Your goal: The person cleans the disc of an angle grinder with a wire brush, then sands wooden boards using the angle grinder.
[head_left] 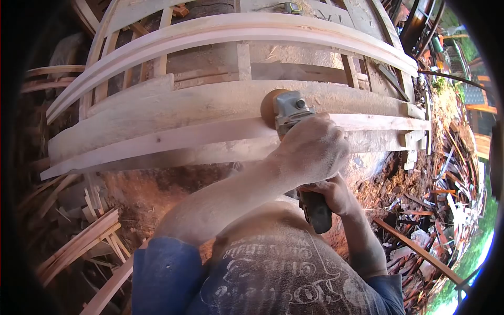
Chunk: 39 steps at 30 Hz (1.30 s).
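Note:
An angle grinder, its metal head (290,106) near the middle, has a round brown disc (271,108) against the upper edge of a long pale wooden beam (210,134). My left hand (315,144) is wrapped round the grinder just behind the head. Lower down, my right hand (335,193) grips the rear of the grinder's body, whose dark end (316,212) points toward my chest. Pale dust covers both hands and forearms. Some fingers are hidden behind the tool and my left hand.
A curved wooden strip (236,31) crosses a slatted wooden frame beyond the beam. A yellow tape measure (293,8) lies at the top. Cut wood strips (86,244) are piled at the left; scraps and a long stick (417,252) lie at the right.

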Each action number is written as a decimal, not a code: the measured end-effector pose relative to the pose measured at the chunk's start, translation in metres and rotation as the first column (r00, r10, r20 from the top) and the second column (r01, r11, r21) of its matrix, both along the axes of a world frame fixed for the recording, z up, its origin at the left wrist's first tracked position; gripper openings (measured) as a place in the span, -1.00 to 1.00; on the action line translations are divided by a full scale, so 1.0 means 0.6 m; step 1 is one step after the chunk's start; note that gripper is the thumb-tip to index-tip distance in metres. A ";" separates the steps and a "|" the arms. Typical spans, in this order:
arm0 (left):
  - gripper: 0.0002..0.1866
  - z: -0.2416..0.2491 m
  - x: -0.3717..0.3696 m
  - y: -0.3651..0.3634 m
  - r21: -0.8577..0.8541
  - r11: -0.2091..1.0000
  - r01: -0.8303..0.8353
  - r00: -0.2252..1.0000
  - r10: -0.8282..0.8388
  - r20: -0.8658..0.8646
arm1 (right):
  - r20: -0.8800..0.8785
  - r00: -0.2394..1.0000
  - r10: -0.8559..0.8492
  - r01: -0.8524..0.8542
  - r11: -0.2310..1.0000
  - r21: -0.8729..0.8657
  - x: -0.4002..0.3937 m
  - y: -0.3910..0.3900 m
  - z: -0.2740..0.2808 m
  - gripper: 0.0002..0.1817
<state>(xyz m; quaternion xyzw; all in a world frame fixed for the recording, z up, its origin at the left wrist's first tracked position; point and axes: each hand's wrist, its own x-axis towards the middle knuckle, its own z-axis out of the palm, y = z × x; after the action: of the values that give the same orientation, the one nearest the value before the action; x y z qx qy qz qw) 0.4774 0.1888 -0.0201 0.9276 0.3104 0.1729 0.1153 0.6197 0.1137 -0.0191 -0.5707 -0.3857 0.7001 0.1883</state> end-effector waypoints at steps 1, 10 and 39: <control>-0.83 -0.006 -0.007 -0.006 0.010 1.000 -0.028 0.999 0.028 0.032 | -0.001 1.000 0.027 -0.027 0.999 0.041 -0.009 0.000 0.000 -0.74; -0.82 -0.002 0.034 -0.010 0.018 0.999 -0.036 0.990 0.033 0.136 | -0.018 1.000 0.006 -0.005 0.997 0.083 0.032 -0.009 -0.001 -0.77; -0.75 0.014 -0.090 -0.100 0.037 0.919 -0.393 0.919 0.393 0.027 | 0.113 0.882 0.457 -0.471 0.859 0.202 -0.065 -0.010 -0.023 -0.59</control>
<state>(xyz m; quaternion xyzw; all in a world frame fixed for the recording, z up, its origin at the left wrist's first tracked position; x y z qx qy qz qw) 0.4237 0.1291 -0.0117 0.8470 0.4854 0.2079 0.0619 0.5809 0.1078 -0.0329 -0.4573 -0.5935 0.6591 0.0652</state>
